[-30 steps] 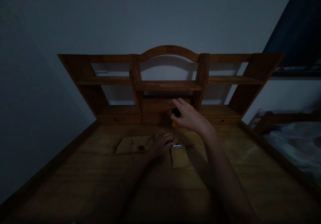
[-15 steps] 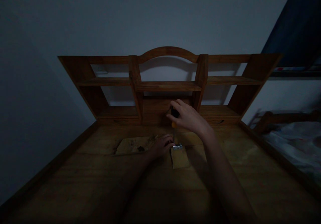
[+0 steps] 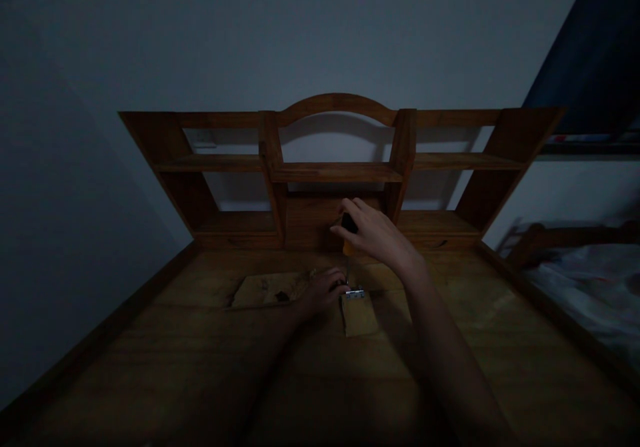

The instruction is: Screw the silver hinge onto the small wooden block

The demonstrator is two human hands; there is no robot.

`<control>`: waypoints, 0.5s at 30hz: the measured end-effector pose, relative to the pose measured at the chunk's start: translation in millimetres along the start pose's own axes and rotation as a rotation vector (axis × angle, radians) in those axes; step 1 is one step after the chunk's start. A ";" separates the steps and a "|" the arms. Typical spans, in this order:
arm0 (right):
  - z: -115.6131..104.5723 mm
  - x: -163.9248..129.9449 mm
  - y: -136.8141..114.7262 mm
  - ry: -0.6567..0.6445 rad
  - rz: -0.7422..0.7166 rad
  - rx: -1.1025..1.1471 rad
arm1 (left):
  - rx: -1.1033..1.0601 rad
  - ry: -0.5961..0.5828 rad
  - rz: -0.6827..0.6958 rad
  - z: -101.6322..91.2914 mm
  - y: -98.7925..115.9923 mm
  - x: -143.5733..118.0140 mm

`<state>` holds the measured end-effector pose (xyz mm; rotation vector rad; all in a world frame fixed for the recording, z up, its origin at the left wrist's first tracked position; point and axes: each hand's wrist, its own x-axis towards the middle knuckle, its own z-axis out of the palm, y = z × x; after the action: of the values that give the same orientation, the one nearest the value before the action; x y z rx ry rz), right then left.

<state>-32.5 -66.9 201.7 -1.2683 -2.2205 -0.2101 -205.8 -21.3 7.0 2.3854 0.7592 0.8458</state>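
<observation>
The right hand [image 3: 373, 230] grasps the black-and-yellow handle of a screwdriver with a thin metal shaft [image 3: 348, 253], fingers curled around the grip. The tool stands nearly upright, its shaft pointing down to the far edge of a small silver metal hinge [image 3: 355, 293]. The hinge lies on the far end of a small, light-brown, roughly square board [image 3: 360, 317], which rests on a brown wooden desktop [image 3: 210, 367]. The left hand [image 3: 323, 291] is set low, fingertips at the hinge's left end; whether they pinch or merely press cannot be told (the light is dim).

Caution: a tilted shaft or weak downward pressure could let the tip slip, probably toward the left fingertips just beside it. Insufficient hold at the hinge could allow it to turn under torque. The small board, with no clamp visible, could also skid across the desktop.
</observation>
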 end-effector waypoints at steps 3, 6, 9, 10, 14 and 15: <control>-0.4 0.2 -0.7 -0.006 0.014 -0.030 | 0.015 0.010 0.014 1.7 -2.6 -0.3; -2.7 -0.4 -4.1 -0.017 0.032 -0.030 | 0.002 0.013 0.029 3.0 -4.7 -0.2; -3.8 -1.1 -6.1 -0.010 0.029 0.001 | -0.011 0.011 0.043 3.2 -6.1 -0.1; -3.4 -1.2 -5.8 -0.005 0.028 0.008 | -0.009 0.012 0.049 3.2 -6.7 -0.1; -0.1 -0.5 -2.3 -0.006 0.012 -0.008 | -0.018 -0.004 0.049 3.8 -10.4 0.0; 0.5 -0.3 -1.7 -0.009 0.010 -0.019 | -0.022 -0.010 0.043 4.1 -11.2 0.0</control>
<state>-34.0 -67.8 201.4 -1.2926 -2.2246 -0.2232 -206.8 -14.2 -2.5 2.3923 0.6928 0.8542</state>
